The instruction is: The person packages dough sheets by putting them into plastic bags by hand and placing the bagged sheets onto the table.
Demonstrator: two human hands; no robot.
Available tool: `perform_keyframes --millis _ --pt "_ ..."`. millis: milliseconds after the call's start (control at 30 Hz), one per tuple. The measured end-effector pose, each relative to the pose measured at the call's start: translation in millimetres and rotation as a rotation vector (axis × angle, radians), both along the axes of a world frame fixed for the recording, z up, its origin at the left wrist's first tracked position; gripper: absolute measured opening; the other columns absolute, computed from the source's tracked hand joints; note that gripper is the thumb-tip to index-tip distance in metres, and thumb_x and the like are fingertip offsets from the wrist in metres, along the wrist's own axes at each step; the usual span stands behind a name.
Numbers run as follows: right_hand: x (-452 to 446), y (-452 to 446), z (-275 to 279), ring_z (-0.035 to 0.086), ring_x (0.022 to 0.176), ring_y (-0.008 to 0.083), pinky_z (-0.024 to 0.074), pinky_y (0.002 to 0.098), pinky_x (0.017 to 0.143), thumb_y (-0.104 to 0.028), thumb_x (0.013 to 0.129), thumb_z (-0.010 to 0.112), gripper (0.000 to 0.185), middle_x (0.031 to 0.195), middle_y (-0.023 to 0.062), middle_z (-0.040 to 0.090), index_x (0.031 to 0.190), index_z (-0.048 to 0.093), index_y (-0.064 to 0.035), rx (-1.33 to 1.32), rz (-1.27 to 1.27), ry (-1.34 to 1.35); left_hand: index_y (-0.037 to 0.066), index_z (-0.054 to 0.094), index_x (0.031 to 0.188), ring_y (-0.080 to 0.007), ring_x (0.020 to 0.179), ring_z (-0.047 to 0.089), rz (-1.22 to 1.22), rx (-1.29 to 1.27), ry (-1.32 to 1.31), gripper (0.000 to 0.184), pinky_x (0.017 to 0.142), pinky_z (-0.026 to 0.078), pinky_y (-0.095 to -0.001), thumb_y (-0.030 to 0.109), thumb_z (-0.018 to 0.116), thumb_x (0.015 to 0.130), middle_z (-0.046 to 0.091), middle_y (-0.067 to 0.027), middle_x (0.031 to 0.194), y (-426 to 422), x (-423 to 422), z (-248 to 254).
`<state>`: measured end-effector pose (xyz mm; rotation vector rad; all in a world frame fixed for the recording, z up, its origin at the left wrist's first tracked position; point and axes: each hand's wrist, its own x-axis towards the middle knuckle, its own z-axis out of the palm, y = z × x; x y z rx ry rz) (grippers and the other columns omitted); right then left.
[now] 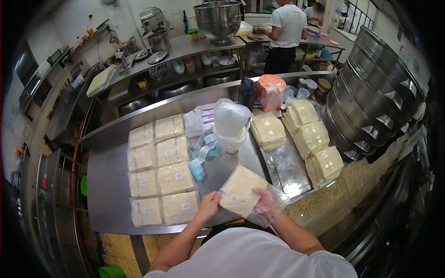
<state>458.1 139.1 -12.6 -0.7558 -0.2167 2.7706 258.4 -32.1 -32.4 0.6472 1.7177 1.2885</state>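
Note:
A clear plastic bag of pale square dough sheets (pixel 242 187) is held over the front edge of the steel table. My left hand (pixel 211 203) pinches the bag's left corner. My right hand (pixel 266 203) grips the stack at its right side, with loose clear plastic around the fingers and near the wrist. Left of my hands lie two columns of packed dough sheets (pixel 176 178), several with small white labels. Just beyond my hands, a strip of blue-and-white labels (pixel 204 155) curls on the table. Unbagged stacks of dough sheets (pixel 309 129) stand on a metal tray (pixel 289 169) to the right.
A clump of clear plastic bags (pixel 230 123), a dark bottle (pixel 246 91) and an orange container (pixel 271 92) stand along the back. Tall stacked steel steamers (pixel 366 97) rise at the right. Beyond the steel table (pixel 109 185), a person in a white shirt (pixel 288 25) stands at another counter.

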Motion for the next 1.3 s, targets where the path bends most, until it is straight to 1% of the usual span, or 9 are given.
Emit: perform_keyframes --millis 167,367,433,567,733,867,967,1100,1300 --pt "-3 11 41 0.055 0.130 0.0417 0.0398 0.0579 0.115 -0.013 0.091 0.065 0.061 0.140 0.0250 0.056 0.145 0.043 0.0034 0.280 -0.078 -0.032 0.004 0.063 0.091 -0.0100 0.059 0.049 0.277 -0.078 -0.134 0.038 0.055 0.047 -0.0283 0.034 0.049 0.109 0.052 -0.0003 0.068 -8 3 -15" --pt "-63 19 46 0.032 0.149 0.0410 0.0230 0.0572 0.123 -0.031 0.094 0.064 0.075 0.159 0.0300 0.033 0.154 0.033 0.0003 2.228 0.209 -0.418 0.003 0.063 0.093 -0.0108 0.060 0.053 0.308 -0.073 -0.104 0.036 0.054 0.046 -0.0286 0.033 0.052 0.108 0.054 -0.0017 0.067 -14 -20 -16" --pt "-76 -9 6 0.024 0.153 0.0387 0.0184 0.0527 0.125 -0.036 0.094 0.063 0.079 0.162 0.0307 0.025 0.157 0.030 -0.0005 2.361 0.661 -0.652 0.001 0.064 0.097 -0.0143 0.063 0.058 0.239 -0.054 0.026 0.033 0.058 0.050 -0.0309 0.032 0.058 0.105 0.058 -0.0047 0.069 -10 -19 -23" --pt "-41 -48 -46 0.026 0.151 0.0428 0.0245 0.0486 0.123 -0.034 0.090 0.068 0.079 0.162 0.0306 0.025 0.154 0.035 -0.0011 2.532 0.642 -0.695 -0.002 0.063 0.109 -0.0250 0.081 0.066 -0.010 -0.072 0.404 0.038 0.072 0.055 -0.0375 0.031 0.073 0.093 0.065 -0.0119 0.091 -5 0 -5" --pt "13 -47 -17 0.054 0.119 0.0433 0.0466 0.0488 0.100 -0.016 0.080 0.074 0.055 0.124 0.0254 0.057 0.130 0.057 -0.0029 2.252 0.545 -0.587 0.001 0.054 0.130 -0.0402 0.122 0.055 -0.270 -0.044 0.854 0.067 0.096 0.049 -0.0489 0.034 0.082 0.078 0.049 -0.0220 0.136 -14 35 30" --pt "-6 -30 42 0.064 0.091 0.0369 0.0531 0.0483 0.081 -0.012 0.077 0.070 0.031 0.090 0.0170 0.062 0.108 0.067 -0.0052 2.448 0.094 -0.859 0.000 0.059 0.122 -0.0373 0.114 0.062 -0.369 -0.162 0.917 0.059 0.093 0.052 -0.0483 0.036 0.077 0.079 0.063 -0.0226 0.117 6 28 10" --pt "15 10 -34 0.065 0.087 0.0374 0.0540 0.0484 0.079 -0.017 0.079 0.070 0.022 0.084 0.0165 0.063 0.098 0.071 -0.0057 2.361 0.464 -0.895 0.002 0.067 0.113 -0.0368 0.104 0.068 -0.529 -0.318 0.797 0.044 0.088 0.054 -0.0494 0.034 0.073 0.083 0.071 -0.0194 0.098 16 1 -14" --pt "24 18 19 0.066 0.102 0.0402 0.0529 0.0479 0.092 -0.024 0.087 0.070 0.035 0.107 0.0236 0.068 0.117 0.073 -0.0066 1.966 1.136 -0.714 0.006 0.072 0.111 -0.0356 0.105 0.068 -0.765 -0.435 0.734 0.033 0.091 0.054 -0.0473 0.033 0.062 0.094 0.073 -0.0173 0.101 6 -18 54" --pt "-55 23 -3 0.057 0.125 0.0412 0.0455 0.0448 0.106 -0.033 0.095 0.063 0.053 0.134 0.0244 0.060 0.137 0.058 -0.0003 2.190 0.476 -0.755 0.005 0.067 0.125 -0.0374 0.128 0.056 -0.359 -0.002 1.132 0.042 0.107 0.045 -0.0445 0.037 0.055 0.100 0.065 -0.0174 0.131 66 -19 12"
